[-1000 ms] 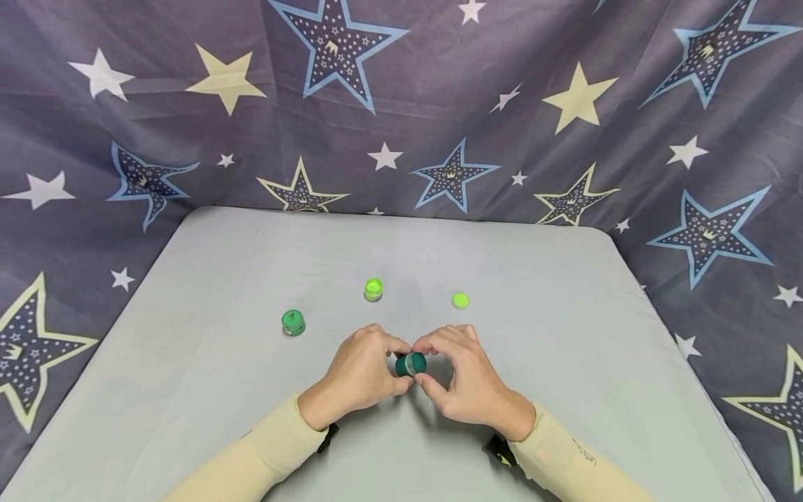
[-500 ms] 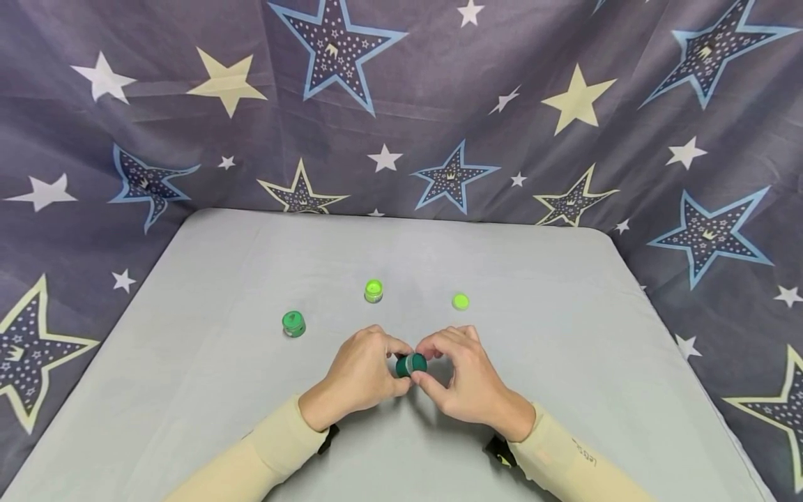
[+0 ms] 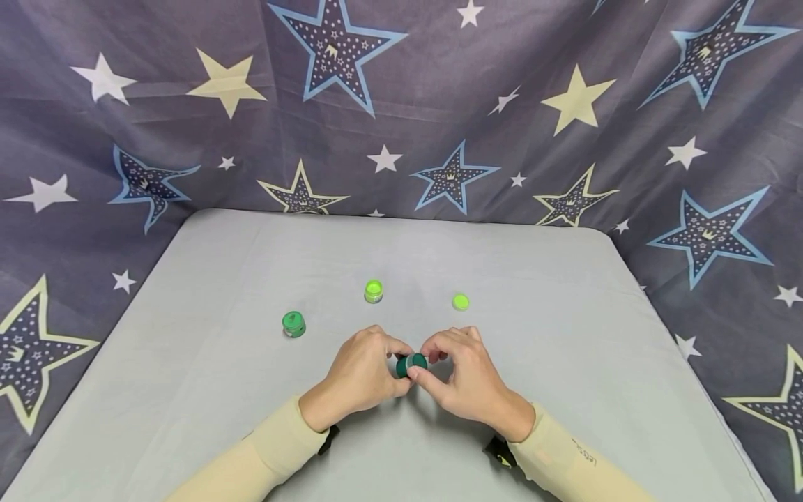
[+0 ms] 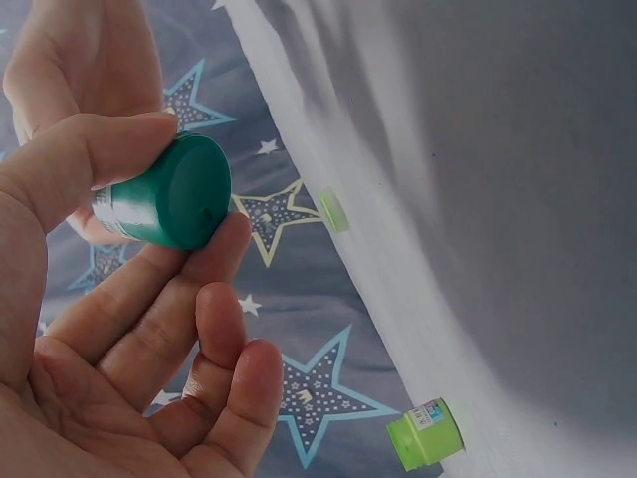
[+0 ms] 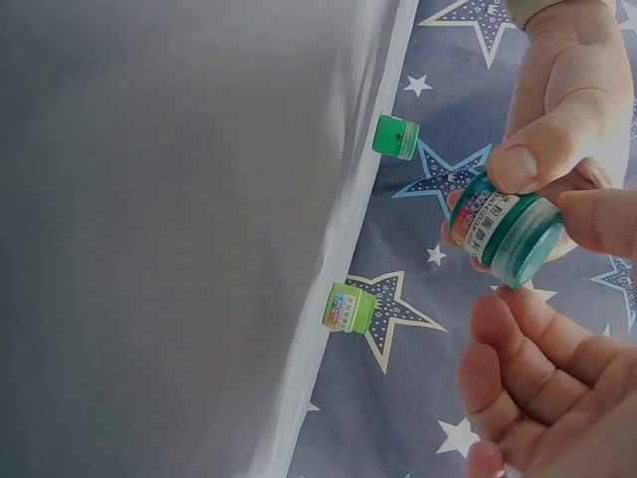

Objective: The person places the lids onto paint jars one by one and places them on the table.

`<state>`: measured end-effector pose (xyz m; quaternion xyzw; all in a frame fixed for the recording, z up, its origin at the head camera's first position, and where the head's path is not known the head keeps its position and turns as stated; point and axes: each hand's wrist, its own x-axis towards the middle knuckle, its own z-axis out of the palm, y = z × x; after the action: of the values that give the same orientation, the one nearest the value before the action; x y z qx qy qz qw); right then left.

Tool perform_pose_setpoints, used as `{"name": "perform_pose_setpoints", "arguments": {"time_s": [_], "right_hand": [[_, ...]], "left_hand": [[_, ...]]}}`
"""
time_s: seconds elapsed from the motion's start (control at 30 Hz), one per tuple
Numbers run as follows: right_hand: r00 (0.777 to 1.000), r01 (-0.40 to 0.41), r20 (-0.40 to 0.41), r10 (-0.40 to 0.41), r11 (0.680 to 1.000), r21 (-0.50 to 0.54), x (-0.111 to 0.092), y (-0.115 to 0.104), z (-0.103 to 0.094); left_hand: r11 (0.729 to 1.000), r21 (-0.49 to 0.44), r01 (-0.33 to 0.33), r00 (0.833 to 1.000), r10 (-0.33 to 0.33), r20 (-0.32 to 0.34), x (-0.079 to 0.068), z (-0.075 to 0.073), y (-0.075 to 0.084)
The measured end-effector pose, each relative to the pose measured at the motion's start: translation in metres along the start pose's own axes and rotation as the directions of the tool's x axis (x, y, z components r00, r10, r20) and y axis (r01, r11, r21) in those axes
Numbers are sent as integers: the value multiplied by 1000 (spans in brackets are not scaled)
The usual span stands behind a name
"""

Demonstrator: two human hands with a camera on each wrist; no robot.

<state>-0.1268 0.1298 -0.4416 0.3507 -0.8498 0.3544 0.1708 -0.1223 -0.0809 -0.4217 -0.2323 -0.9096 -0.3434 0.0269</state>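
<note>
A small dark green paint jar lies tilted on its side between both hands, low over the grey table in the head view. My left hand grips the jar's base end between thumb and fingers; its teal base faces the left wrist camera. At the other end, my right hand has its thumb and index fingertip on the edge of the lid. The right wrist view shows a printed label round the jar, and the right hand's other fingers loosely curled below.
A closed green paint jar stands at the left on the grey table. Beyond the hands are a lime green paint jar without its lid and a lime green lid. A star-patterned curtain hangs behind.
The right thumb has slid a little leftward along the lid and the index finger has shifted right. My left hand and the jar stay nearly in place.
</note>
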Motion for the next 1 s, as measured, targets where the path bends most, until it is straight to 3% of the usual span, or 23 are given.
{"name": "perform_pose_setpoints", "arguments": {"time_s": [0.67, 1.0], "right_hand": [[1000, -26, -15, 25, 1000, -19, 0, 1, 1], [998, 57, 4, -57, 997, 55, 1, 3, -3]], "left_hand": [[1000, 8, 9, 1000, -9, 6, -1, -1, 1], [1000, 0, -8, 1000, 8, 1, -1, -1, 1]]}}
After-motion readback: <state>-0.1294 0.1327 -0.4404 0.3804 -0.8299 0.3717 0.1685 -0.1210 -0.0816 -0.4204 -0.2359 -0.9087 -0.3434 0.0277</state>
